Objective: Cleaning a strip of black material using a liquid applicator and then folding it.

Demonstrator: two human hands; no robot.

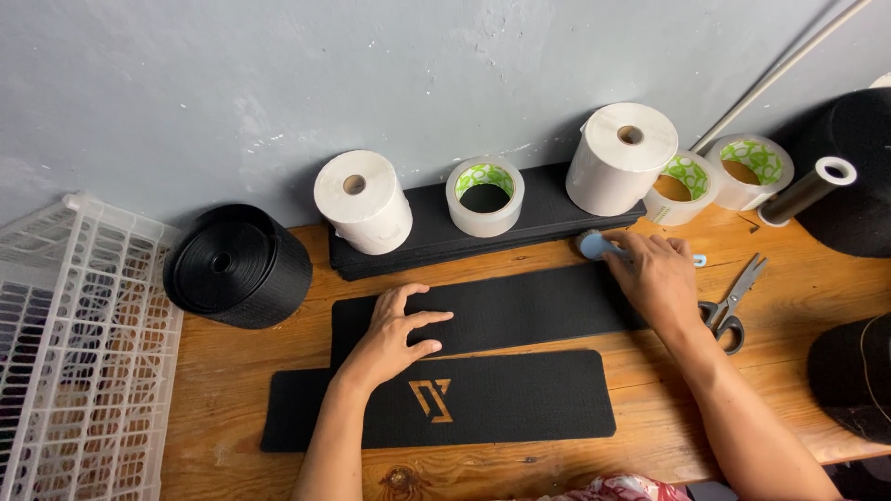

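Two long black fabric strips lie on the wooden table (232, 371). The nearer strip (520, 399) carries a tan angular emblem (432, 400). My left hand (394, 334) lies flat, fingers spread, on the left part of the farther strip (529, 311). At that strip's far right end my right hand (654, 274) grips a small blue round tool (594, 246), whose pale handle end (699, 261) shows past my fingers.
A stack of black strips (548, 209) against the grey wall bears two white paper rolls (364, 199) (622, 158) and a tape roll (484, 195). More tape rolls (756, 167), scissors (733, 306), a black webbing roll (237, 264), a white crate (83, 353).
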